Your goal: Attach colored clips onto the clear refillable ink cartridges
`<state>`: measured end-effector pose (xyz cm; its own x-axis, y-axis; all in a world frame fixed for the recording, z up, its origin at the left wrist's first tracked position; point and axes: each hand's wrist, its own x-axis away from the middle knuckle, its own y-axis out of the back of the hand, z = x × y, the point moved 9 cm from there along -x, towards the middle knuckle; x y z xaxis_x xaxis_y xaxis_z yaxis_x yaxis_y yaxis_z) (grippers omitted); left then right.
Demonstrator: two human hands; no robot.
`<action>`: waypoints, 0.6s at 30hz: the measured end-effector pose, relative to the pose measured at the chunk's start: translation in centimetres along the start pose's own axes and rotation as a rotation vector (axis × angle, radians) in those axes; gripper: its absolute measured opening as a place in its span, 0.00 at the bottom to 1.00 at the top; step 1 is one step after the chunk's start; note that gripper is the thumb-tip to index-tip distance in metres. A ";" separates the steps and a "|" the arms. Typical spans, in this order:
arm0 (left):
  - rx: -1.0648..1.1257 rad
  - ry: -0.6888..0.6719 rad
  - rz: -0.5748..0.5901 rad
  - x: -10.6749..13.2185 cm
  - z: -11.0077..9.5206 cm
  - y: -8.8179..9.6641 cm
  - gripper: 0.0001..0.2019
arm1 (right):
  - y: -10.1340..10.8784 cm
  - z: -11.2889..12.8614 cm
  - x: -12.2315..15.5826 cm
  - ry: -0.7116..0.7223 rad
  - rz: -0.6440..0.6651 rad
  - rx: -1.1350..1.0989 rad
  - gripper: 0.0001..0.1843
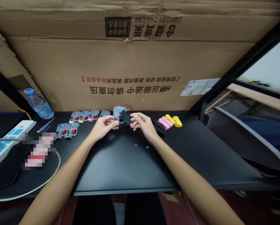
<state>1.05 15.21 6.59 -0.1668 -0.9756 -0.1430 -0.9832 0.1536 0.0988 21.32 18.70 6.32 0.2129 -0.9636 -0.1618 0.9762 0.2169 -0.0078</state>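
Note:
My left hand (103, 125) pinches a clear plastic cartridge (118, 113) at the back middle of the black table (130, 168). My right hand (142, 123) is closed on a small black cap piece (126, 118) pressed against that cartridge, with a small pink bit (131, 125) under its fingers. A row of clear cartridges with red and blue parts (85, 116) lies to the left of my hands, and two more of these cartridges (67, 130) lie nearer me. Pink, yellow and black caps (169, 122) lie to the right of my right hand.
A large cardboard box (130, 62) stands behind the table. At far left are a water bottle (39, 104), a screwdriver (46, 125), a white power strip (6, 140) and a white cable (48, 178). A tiny blue bit (135, 145) lies near me. A black frame post (224, 81) rises at right.

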 end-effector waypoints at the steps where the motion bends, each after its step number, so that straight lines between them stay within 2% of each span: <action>1: 0.014 0.001 -0.001 0.0 0.0 -0.1 0.25 | -1.0 -0.2 0.2 -0.027 0.077 0.003 0.29; 3: 0.022 -0.012 0.004 0.0 -0.2 -0.3 0.25 | -2.6 -0.3 0.8 -0.054 0.190 0.002 0.27; 4: 0.016 -0.020 0.008 0.0 -0.3 -0.3 0.24 | -2.7 -0.1 0.9 -0.052 0.191 -0.016 0.26; 8: -0.046 -0.030 0.039 0.1 -0.6 -0.5 0.23 | 0.0 0.6 0.3 -0.003 -0.028 -0.147 0.24; 9: -0.059 -0.028 0.051 0.1 -0.6 -0.6 0.23 | 0.6 0.6 0.1 0.001 -0.049 -0.154 0.24; 14: -0.042 -0.013 0.051 0.0 -0.1 -0.7 0.23 | 1.7 0.4 -0.6 0.015 -0.073 -0.127 0.27; 18: 0.016 -0.017 0.014 0.0 0.0 -0.6 0.23 | 0.1 0.0 0.0 0.031 -0.011 -0.011 0.27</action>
<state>1.68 15.16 6.57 -0.1822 -0.9704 -0.1585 -0.9817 0.1704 0.0850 21.42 18.75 6.33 0.2001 -0.9608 -0.1918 0.9780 0.2077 -0.0203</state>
